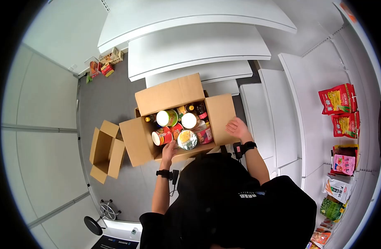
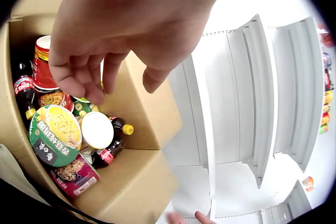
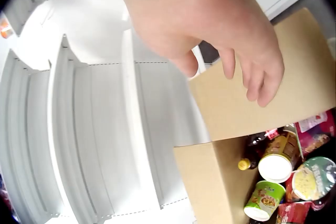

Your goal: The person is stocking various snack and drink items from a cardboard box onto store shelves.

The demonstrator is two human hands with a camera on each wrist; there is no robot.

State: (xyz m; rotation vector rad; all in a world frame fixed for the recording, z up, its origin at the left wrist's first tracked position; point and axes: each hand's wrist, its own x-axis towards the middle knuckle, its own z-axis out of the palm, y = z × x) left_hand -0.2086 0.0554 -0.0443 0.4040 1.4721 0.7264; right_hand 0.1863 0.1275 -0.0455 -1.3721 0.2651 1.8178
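Observation:
A cardboard box (image 1: 179, 157) with its flaps folded out holds several instant noodle cups and dark sauce or soda bottles. My left hand (image 1: 169, 150) is over the box's near edge, beside a red-and-white cup (image 1: 162, 135). Its fingers (image 2: 79, 85) hang loosely curled with nothing between them. A green-rimmed noodle bowl (image 2: 55, 136) lies lid up among the cups, next to a purple noodle bowl (image 2: 75, 175). Over the right flap (image 1: 222, 112) is my right hand (image 1: 239, 128), fingers relaxed and holding nothing. Near that flap stands a green cup (image 3: 265, 200), beside a white-lidded cup (image 3: 278, 163).
White shelves (image 1: 198, 50) rise just beyond the box, and more shelving (image 1: 277, 112) runs along the right. Red snack bags (image 1: 339, 99) hang at the far right. On the floor at left lies another open carton (image 1: 102, 151); a wheeled stool base (image 1: 109, 210) is behind it.

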